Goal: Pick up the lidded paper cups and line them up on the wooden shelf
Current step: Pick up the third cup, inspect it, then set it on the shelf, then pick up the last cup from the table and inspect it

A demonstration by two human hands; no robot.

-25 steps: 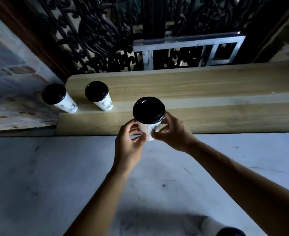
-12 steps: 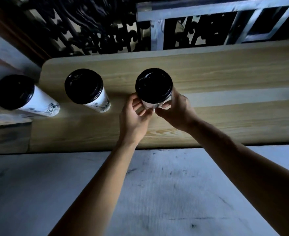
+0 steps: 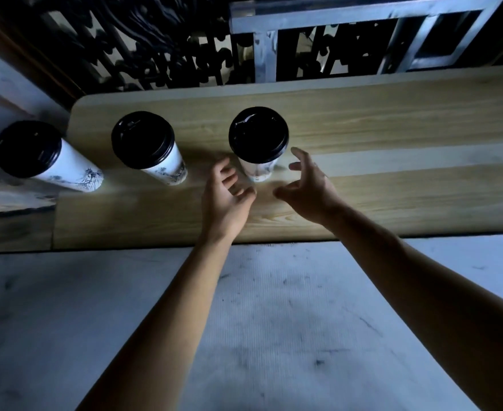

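Before a dark carved screen, a lidded paper cup (image 3: 258,143) stands upright mid-way along the wooden shelf (image 3: 392,132), third in its row, just beyond the relaxed, empty fingers of the left hand (image 3: 225,197) and right hand (image 3: 306,185) flanking it.

Three cups stand in a row; the right cup (image 3: 258,137) and the middle cup (image 3: 148,145) are on the shelf (image 3: 392,129), the left cup (image 3: 36,154) is past its left end; behind the shelf is a grille (image 3: 161,46); before it, the floor (image 3: 274,321); the left hand (image 3: 225,197) and right hand (image 3: 306,185) are just before the right cup, one at each side.
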